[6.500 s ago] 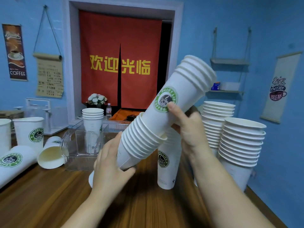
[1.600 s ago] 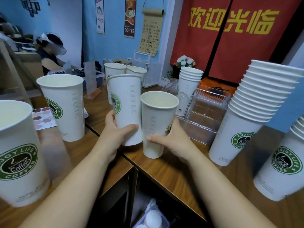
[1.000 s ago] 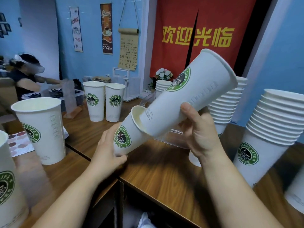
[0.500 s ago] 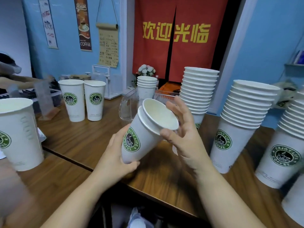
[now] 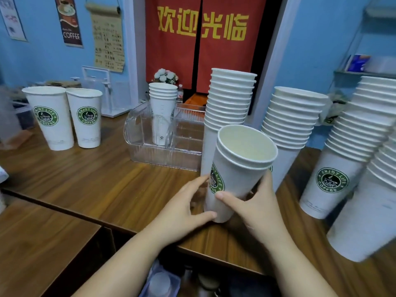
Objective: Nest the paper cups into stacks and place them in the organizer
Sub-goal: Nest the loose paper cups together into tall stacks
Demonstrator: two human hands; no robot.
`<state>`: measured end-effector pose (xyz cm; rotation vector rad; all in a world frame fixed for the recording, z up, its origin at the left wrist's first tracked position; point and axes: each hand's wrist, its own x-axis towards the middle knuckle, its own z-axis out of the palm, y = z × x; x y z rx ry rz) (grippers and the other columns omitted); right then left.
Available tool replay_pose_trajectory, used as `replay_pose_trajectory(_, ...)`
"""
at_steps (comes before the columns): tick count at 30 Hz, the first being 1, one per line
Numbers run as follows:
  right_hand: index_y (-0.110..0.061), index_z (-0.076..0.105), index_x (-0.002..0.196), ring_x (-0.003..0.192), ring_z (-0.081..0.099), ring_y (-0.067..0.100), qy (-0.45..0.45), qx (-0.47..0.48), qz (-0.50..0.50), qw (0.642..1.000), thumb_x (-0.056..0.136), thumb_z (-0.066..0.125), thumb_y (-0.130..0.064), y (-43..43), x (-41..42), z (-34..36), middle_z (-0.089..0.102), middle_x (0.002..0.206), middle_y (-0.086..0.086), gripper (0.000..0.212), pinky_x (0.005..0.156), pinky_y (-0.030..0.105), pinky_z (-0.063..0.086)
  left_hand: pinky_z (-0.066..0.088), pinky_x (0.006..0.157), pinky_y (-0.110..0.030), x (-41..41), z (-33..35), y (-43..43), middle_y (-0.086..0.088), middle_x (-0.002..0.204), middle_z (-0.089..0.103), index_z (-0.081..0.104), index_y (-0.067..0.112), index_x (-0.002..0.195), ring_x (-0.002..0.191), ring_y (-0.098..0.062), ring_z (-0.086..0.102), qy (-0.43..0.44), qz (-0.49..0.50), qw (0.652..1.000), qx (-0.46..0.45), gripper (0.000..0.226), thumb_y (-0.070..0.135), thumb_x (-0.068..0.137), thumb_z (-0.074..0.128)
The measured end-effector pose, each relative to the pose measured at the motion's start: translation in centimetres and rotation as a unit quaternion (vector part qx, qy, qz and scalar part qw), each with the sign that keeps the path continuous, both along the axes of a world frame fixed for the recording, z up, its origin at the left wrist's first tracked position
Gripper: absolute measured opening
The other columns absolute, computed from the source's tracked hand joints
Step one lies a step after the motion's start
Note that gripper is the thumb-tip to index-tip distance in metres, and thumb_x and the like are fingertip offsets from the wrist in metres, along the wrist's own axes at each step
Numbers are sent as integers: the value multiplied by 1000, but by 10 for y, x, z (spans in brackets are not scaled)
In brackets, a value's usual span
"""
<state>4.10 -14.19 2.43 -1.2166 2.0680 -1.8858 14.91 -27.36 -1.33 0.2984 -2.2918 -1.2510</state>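
At the counter's point(image 5: 96, 179) near edge, short of the organizer point(image 5: 137, 133), left hand point(image 5: 186, 202) and right hand point(image 5: 257, 206) both curl round the lower wall of two nested cups point(image 5: 237, 174), judged light, thin, easily dented, best held gently near the stiffer base.

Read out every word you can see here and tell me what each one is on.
"欢迎光临": red curtain
"COFFEE": wall poster
"ENJOY LIFE Coffee COFFEE": green logo on the paper cups
Too blurred to read: writing on the hanging paper scroll
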Motion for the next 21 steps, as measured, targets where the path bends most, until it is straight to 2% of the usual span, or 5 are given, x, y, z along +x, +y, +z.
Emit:
replay_pose_trajectory(4, -29, 37, 131, 110, 54, -5, -33, 46, -7, 998, 59, 86, -27, 3, -11, -14, 52, 121, -24, 87, 94, 23, 47, 38, 90, -5, -4, -6, 0, 14, 123, 54, 36, 51, 118, 106, 5, 54, -23, -8, 999, 23, 66, 1, 85, 63)
replay_pose_trajectory(7, -27, 43, 133, 114, 57, 5, -25, 70, -20, 997, 61, 84, -31, 2, -13, -28, 54, 126, -11, 83, 96, 31, 50, 37, 89, -3, -5, -2, 0, 22, 120, 50, 35, 49, 117, 104, 19, 49, -29, -19, 999, 34, 64, -5, 88, 55)
replay_pose_trajectory(11, -23, 41, 134, 104, 55, 1, 3, 78, -75, 994, 64, 84, -19, 1, -8, -33, 49, 116, -8, 82, 91, 26, 51, 34, 87, 0, -7, 2, 2, 33, 119, 41, 27, 51, 118, 101, 28, 44, -51, -41, 998, 24, 66, -3, 89, 55)
replay_pose_trajectory(16, -26, 43, 103, 93, 62, 15, -33, 40, -137, 989, 58, 88, -15, 9, -5, -42, 53, 109, 3, 64, 78, 30, 55, 35, 88, 1, -4, 5, 5, 17, 127, 48, 34, 37, 132, 105, 14, 49, -64, -32, 997, 28, 58, 3, 90, 57)
replay_pose_trajectory(21, -19, 53, 78, 56, 51, 5, -50, 18, -99, 994, 69, 79, -1, 15, 20, -42, 54, 74, 4, 33, 52, 7, 42, 39, 101, -14, 19, 9, -5, 12, 131, 51, 46, 36, 132, 118, 0, 50, -64, 27, 998, -13, 49, 16, 90, 59)
